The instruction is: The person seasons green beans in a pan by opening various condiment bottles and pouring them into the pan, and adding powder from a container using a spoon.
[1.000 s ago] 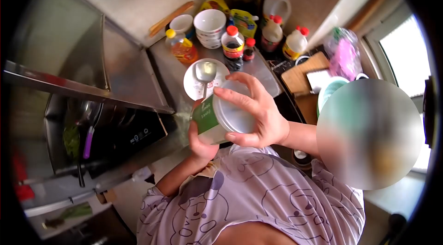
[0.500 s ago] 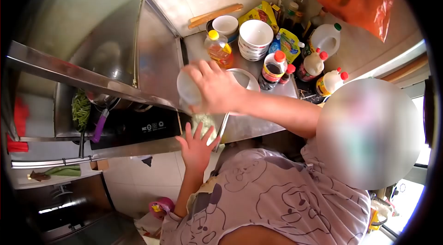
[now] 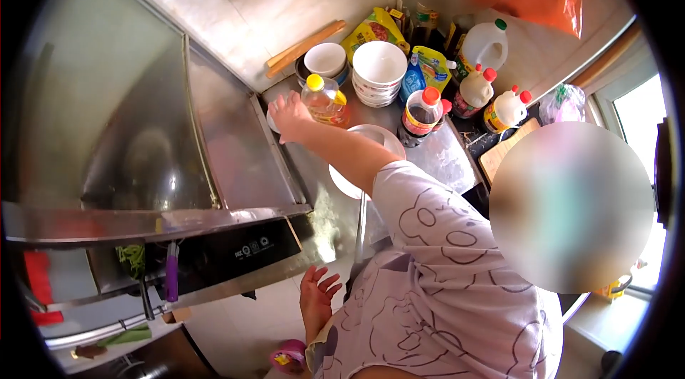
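Head camera: start at far left with green vegetables (image 3: 132,258), then find a purple handle (image 3: 172,272) just right of them, beside a black cooktop (image 3: 221,261) with white printed symbols. Continue right to a metal counter (image 3: 307,173). Locate the white tub (image 3: 271,123) at the counter's left side, near the metal panel, mostly hidden by the right hand (image 3: 290,119). Note right-hand fingers apart and bent over the tub; cannot tell from this angle whether gripping or only touching. Lower down, near the counter's front edge, find the left hand (image 3: 319,302) with fingers parted and slightly curled, well apart from the tub. Just right of the right hand, see a yellow-capped oil bottle (image 3: 325,104). Next, identify a white plate (image 3: 345,181) partly behind the right forearm, with a metal handle (image 3: 361,226) extending toward the body. Farther back, see stacked white bowls (image 3: 378,65); farther right, a red-capped bottle (image 3: 419,116) and a cutting board (image 3: 505,149).
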`<action>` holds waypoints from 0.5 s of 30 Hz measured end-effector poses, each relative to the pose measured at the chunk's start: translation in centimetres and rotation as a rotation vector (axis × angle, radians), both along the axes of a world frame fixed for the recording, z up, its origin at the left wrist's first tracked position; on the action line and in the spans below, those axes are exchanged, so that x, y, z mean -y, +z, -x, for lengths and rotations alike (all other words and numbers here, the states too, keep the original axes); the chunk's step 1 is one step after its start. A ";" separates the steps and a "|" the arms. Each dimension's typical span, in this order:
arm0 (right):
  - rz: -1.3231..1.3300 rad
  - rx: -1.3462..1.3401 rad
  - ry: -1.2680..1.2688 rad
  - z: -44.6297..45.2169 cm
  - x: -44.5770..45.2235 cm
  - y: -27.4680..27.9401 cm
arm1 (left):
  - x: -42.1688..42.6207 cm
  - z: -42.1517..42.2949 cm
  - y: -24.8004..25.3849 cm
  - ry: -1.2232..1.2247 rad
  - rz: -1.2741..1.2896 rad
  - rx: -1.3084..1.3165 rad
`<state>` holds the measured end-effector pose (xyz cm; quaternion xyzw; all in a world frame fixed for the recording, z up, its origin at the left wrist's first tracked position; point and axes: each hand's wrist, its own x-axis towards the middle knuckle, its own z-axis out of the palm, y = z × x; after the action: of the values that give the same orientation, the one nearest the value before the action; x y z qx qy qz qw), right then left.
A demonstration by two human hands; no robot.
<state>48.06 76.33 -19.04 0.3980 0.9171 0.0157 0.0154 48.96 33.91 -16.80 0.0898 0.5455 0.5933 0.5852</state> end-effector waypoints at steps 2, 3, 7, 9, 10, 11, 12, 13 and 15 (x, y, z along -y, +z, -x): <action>0.065 0.078 -0.030 0.5 0.5 1.2 | -0.8 0.3 0.3 -0.041 -0.024 0.004; -0.039 0.036 0.023 0.5 1.2 1.9 | -1.3 0.5 0.4 -0.082 -0.026 -0.003; 0.125 0.198 0.325 -2.1 2.7 11.7 | -3.9 0.1 1.2 -0.198 0.028 -0.132; 0.126 0.110 0.352 -6.1 3.7 17.2 | -4.5 0.1 1.1 -0.225 -0.012 -0.078; 0.124 0.014 0.389 -8.4 4.1 19.2 | -4.8 0.1 1.0 -0.242 -0.052 -0.033; 0.048 0.006 0.370 -10.8 3.7 20.6 | -5.0 0.2 0.7 -0.240 -0.056 -0.027; -0.027 -0.002 0.354 -13.3 2.8 21.7 | -5.0 0.3 0.1 -0.242 -0.075 -0.009; -0.015 0.034 0.248 -15.9 1.6 22.8 | -4.8 0.1 -0.4 -0.242 -0.091 0.010; -0.074 -0.086 0.058 -21.2 -4.1 20.9 | -5.2 -1.6 -0.3 -0.179 -0.070 -0.005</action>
<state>69.30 80.40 1.90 0.3718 0.9269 0.0333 -0.0391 50.53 39.14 -17.06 0.1598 0.5159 0.5571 0.6309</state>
